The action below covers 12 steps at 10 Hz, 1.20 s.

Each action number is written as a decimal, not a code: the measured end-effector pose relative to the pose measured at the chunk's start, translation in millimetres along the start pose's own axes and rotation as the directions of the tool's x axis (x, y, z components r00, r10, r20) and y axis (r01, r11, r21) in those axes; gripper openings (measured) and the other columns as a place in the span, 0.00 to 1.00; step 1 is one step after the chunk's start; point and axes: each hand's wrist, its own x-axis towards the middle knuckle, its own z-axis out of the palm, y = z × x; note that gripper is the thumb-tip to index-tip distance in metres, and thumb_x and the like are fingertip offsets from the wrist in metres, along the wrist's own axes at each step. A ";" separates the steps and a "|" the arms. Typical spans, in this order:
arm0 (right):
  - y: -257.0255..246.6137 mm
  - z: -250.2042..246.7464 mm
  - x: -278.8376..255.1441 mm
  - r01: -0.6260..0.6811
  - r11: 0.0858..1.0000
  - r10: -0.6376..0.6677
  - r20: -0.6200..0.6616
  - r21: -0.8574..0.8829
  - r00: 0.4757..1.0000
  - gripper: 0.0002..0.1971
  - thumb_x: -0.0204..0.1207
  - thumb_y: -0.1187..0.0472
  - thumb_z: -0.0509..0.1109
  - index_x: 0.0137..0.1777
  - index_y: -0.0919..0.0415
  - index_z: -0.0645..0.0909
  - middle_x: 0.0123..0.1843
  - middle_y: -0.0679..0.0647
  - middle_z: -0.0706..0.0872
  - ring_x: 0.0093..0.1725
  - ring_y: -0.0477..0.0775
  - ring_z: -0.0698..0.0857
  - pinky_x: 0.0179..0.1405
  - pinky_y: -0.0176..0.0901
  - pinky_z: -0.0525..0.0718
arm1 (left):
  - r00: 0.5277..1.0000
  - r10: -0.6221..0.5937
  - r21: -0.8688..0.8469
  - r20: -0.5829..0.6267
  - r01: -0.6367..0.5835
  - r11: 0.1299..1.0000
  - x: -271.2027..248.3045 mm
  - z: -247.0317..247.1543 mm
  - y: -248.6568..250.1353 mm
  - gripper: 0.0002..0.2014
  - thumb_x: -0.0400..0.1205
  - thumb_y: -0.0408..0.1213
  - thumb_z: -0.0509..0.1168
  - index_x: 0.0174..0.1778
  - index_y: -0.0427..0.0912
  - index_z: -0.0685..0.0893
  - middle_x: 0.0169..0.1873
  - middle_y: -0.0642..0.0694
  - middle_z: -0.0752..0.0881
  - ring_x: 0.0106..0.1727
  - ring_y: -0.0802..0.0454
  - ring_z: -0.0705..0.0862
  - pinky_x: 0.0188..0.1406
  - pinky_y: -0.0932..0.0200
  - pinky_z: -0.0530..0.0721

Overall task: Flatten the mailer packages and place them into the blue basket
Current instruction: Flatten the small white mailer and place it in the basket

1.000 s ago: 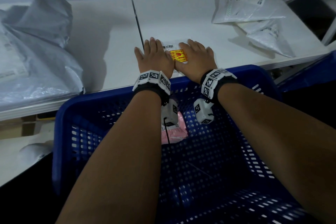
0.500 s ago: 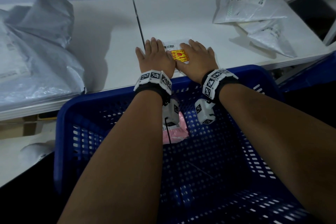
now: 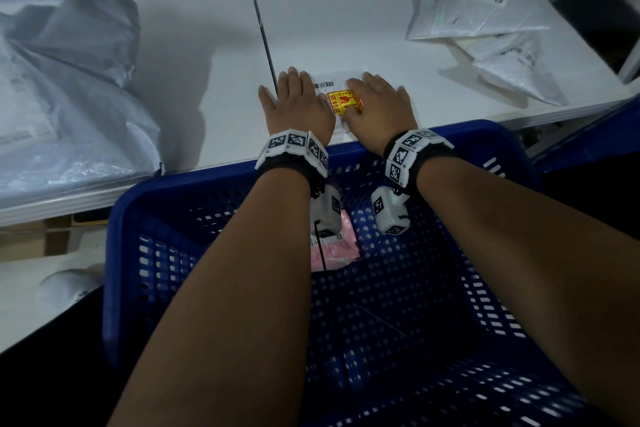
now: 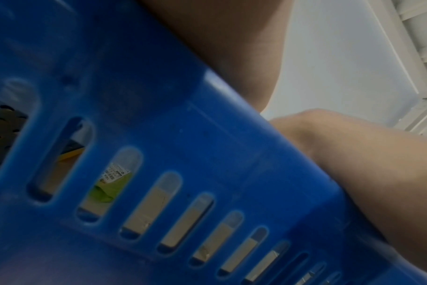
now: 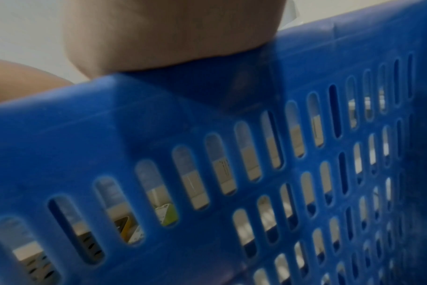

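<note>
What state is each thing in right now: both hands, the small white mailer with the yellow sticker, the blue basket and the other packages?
Left hand: open, fingers straight, pressing the mailer.
Right hand: open, pressing the mailer.
Small white mailer with yellow sticker: flat on the white table, under both hands.
Blue slotted plastic basket: holds a pink mailer.
Grey-white mailers: piled, unflattened, far right.
Large grey bags: crumpled, left.

My hands (image 3: pixel 346 107) lay flat on a mailer (image 3: pixel 341 85) at the desk's (image 3: pixel 214 107) near edge, the basket (image 3: pixel 491 142) just before it, more mailers (image 3: pixel 485 38) far right.
</note>
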 end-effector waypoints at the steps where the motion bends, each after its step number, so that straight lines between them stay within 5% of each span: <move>1: 0.6 0.2 -1.5 0.031 0.999 -0.030 0.014 -0.030 0.999 0.35 0.80 0.31 0.52 0.82 0.50 0.65 0.86 0.56 0.63 0.86 0.58 0.59 0.82 0.69 0.56 | 1.000 -0.006 -0.009 0.012 0.006 1.000 0.0 -0.9 0.4 0.30 0.90 0.49 0.40 0.87 0.39 0.53 0.88 0.42 0.53 0.88 0.45 0.49 0.84 0.32 0.44; 2: 1.4 1.2 0.9 0.031 0.998 -0.030 0.024 -0.046 0.999 0.37 0.78 0.29 0.52 0.82 0.49 0.64 0.87 0.56 0.61 0.86 0.59 0.59 0.81 0.69 0.57 | 1.000 -0.007 -0.011 0.010 0.007 1.000 -0.5 -1.3 0.8 0.30 0.90 0.49 0.41 0.87 0.39 0.53 0.88 0.42 0.53 0.88 0.45 0.49 0.84 0.32 0.44; 5: 1.9 1.1 0.0 0.013 1.000 -0.013 0.006 0.001 1.000 0.28 0.82 0.44 0.55 0.82 0.49 0.66 0.87 0.55 0.62 0.86 0.57 0.59 0.82 0.66 0.55 | 1.000 -0.001 -0.010 0.011 0.001 1.000 -0.4 0.0 0.7 0.30 0.89 0.49 0.41 0.87 0.40 0.54 0.88 0.42 0.53 0.88 0.45 0.49 0.84 0.32 0.44; 8: 0.6 1.9 -0.6 0.133 0.990 -0.131 0.045 -0.055 0.990 0.30 0.85 0.38 0.45 0.86 0.45 0.57 0.90 0.52 0.53 0.88 0.53 0.48 0.84 0.70 0.49 | 1.000 -0.003 0.006 0.019 0.003 1.000 -0.7 0.0 0.7 0.31 0.90 0.50 0.39 0.88 0.40 0.52 0.88 0.42 0.51 0.88 0.45 0.48 0.84 0.33 0.44; 10: 5.2 5.4 7.7 -0.048 0.997 0.052 0.062 -0.061 0.997 0.27 0.87 0.44 0.45 0.85 0.46 0.57 0.89 0.57 0.55 0.88 0.58 0.50 0.83 0.69 0.53 | 1.000 -0.004 -0.001 0.004 0.004 1.000 -0.2 0.8 -0.4 0.31 0.89 0.50 0.40 0.87 0.39 0.54 0.87 0.41 0.53 0.88 0.45 0.50 0.84 0.32 0.45; 11: 6.9 7.8 5.1 -0.228 0.973 0.226 -0.071 -0.029 0.972 0.28 0.85 0.49 0.48 0.84 0.53 0.58 0.85 0.59 0.62 0.86 0.62 0.55 0.81 0.69 0.60 | 1.000 -0.002 -0.002 0.001 0.002 1.000 -0.6 0.2 -0.4 0.31 0.89 0.50 0.41 0.87 0.39 0.55 0.87 0.41 0.55 0.88 0.44 0.51 0.84 0.31 0.46; 12: 3.2 6.3 2.6 -0.249 0.968 0.247 -0.096 -0.008 0.964 0.31 0.86 0.46 0.48 0.87 0.54 0.53 0.88 0.59 0.57 0.88 0.60 0.51 0.84 0.67 0.53 | 1.000 -0.001 -0.004 -0.002 0.001 1.000 -0.5 -0.1 0.1 0.31 0.89 0.50 0.41 0.87 0.39 0.55 0.87 0.41 0.55 0.88 0.44 0.51 0.84 0.31 0.46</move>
